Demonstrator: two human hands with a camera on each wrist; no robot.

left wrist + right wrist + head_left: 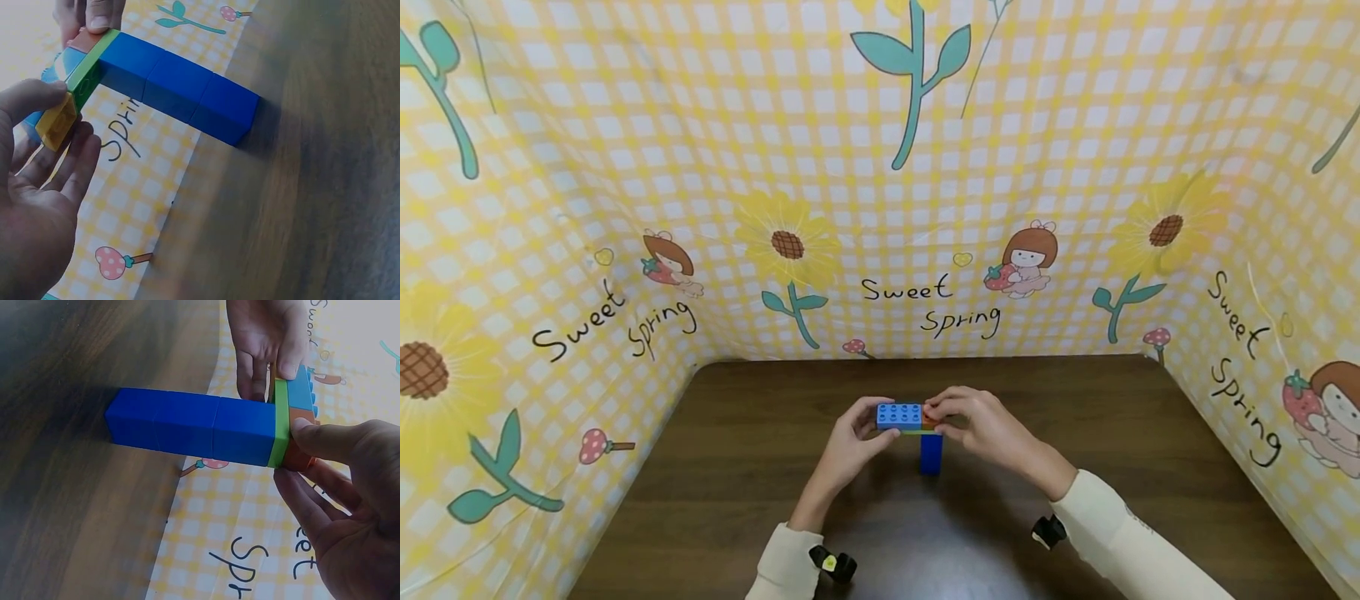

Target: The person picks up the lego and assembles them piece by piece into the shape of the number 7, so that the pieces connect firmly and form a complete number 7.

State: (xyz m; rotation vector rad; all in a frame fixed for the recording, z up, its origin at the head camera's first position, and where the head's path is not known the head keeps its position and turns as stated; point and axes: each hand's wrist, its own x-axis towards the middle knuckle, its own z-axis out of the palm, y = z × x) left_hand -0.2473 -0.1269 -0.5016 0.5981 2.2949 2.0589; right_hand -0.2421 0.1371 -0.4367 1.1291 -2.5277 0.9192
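Note:
Three dark blue bricks [184, 428] form a column standing upright on the table. A thin green plate [281, 428] lies across its top and reaches out to the left. On the plate a light blue brick [899, 416] with studs up sits beside an orange-red brick [301, 447]. Under the plate's left end is a yellow brick [57, 122]. My left hand [848, 443] grips the left end, thumb at the near side of the light blue brick and fingers behind and below. With thumb and fingers, my right hand [983, 423] pinches the orange-red brick above the column.
The dark brown wooden table [730, 492] carries the column near its middle. A yellow checked cloth [902, 208] printed with flowers and lettering surrounds the back and sides. A black camera [833, 565] is on the left wrist, and another black camera [1048, 531] is on the right.

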